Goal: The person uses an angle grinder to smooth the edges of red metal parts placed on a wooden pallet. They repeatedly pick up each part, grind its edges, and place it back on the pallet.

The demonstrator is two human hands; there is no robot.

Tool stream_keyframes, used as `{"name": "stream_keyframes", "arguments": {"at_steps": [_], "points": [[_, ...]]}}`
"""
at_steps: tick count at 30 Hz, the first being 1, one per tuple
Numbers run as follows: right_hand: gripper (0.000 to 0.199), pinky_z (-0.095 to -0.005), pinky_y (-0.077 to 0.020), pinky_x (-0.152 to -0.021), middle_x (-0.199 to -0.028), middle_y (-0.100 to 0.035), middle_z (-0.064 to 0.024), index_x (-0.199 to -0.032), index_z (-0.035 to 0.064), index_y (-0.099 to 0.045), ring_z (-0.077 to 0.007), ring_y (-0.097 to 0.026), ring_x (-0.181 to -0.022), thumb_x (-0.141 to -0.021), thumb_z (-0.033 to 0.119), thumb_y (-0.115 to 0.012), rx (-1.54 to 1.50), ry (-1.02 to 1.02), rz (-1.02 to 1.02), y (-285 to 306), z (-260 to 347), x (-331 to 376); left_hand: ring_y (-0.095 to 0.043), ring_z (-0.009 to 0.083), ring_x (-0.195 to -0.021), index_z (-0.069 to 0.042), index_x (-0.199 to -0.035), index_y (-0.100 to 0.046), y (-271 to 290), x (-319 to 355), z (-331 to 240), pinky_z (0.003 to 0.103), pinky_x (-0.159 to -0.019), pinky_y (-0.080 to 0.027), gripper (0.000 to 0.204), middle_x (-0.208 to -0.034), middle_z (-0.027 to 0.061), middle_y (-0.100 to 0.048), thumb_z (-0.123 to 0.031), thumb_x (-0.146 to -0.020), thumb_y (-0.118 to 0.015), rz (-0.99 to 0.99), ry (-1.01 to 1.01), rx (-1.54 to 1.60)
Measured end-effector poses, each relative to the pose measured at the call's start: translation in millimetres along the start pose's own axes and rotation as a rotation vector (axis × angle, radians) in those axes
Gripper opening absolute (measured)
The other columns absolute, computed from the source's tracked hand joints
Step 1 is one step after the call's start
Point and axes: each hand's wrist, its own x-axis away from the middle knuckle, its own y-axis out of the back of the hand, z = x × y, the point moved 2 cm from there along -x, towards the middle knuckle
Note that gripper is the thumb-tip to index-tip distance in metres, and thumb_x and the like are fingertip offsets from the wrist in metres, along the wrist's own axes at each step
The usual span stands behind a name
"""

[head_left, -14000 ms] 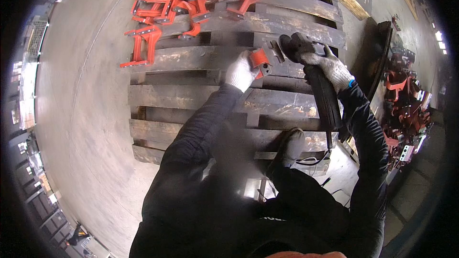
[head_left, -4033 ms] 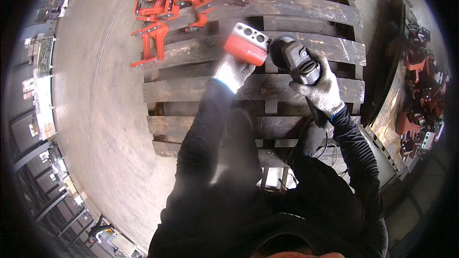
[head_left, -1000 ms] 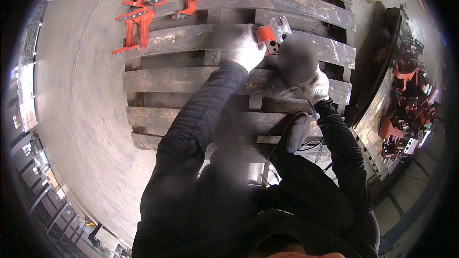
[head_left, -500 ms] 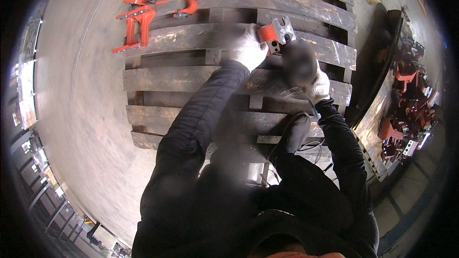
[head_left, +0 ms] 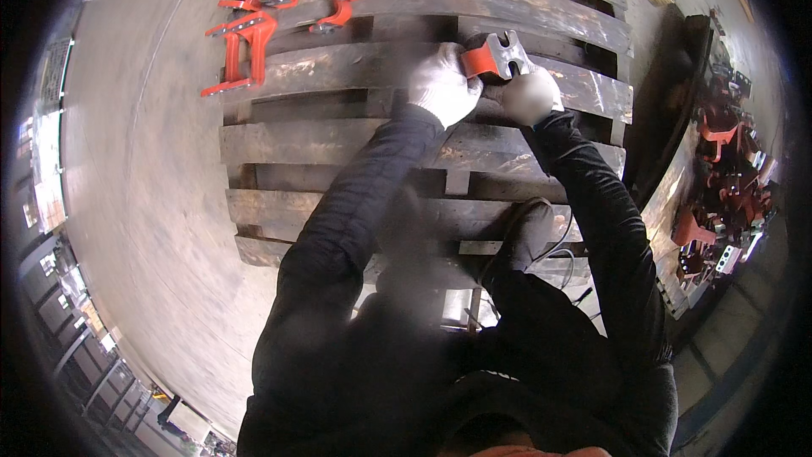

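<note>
My left hand (head_left: 446,86), in a white knit glove, is closed on the left end of a red metal bracket (head_left: 480,62). The bracket's right end is a bare silver forked plate (head_left: 508,56), tilted above the pallet. My right hand (head_left: 545,90), also gloved, is closed around the bracket's right side, close below the forked plate. A round blurred patch covers much of that hand, and most of its fingers are hidden. Both hands are over a worn wooden pallet (head_left: 338,140).
Several red brackets (head_left: 254,42) lie at the pallet's far left. More red and bare metal parts (head_left: 719,178) crowd another wooden platform on the right, beyond a dark upright board (head_left: 677,110). My shoe (head_left: 530,228) rests at the pallet's near edge, beside a loose cable (head_left: 568,264).
My right hand has moved up and left to the bracket. The dark blurred shape that was beside it is no longer visible. The bracket has turned slightly, showing more of its silver forked face.
</note>
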Motion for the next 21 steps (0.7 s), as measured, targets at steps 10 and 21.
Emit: {"name": "stream_keyframes", "arguments": {"at_steps": [10,21], "points": [[0.012,-0.0392,-0.0544,-0.068,-0.067,-0.061,-0.0121,-0.064,0.0110,-0.065,-0.0317,-0.061,-0.065,-0.075,0.016,-0.064,-0.044,0.095,0.124,-87.4,-24.5,57.6,-0.070,0.0392,-0.091,-0.003,-0.117,-0.055,0.5,0.1,-0.7,0.049,-0.083,-0.056,0.049,-0.097,0.0202,-0.071,-0.033,-0.083,-0.073,0.002,-0.019,-0.012],[0.098,-0.0410,-0.0576,-0.086,-0.103,-0.071,-0.0241,-0.158,-0.0001,-0.028,-0.0350,-0.071,-0.094,-0.081,0.032,-0.079,-0.432,-0.377,0.401,8.4,16.1,80.5,-0.070,0.0378,-0.096,-0.002,-0.120,-0.054,5.9,-3.3,-7.6,0.049,-0.084,-0.056,0.051,-0.103,0.0204,-0.071,-0.039,-0.087,-0.068,0.091,0.015,-0.051]]}}
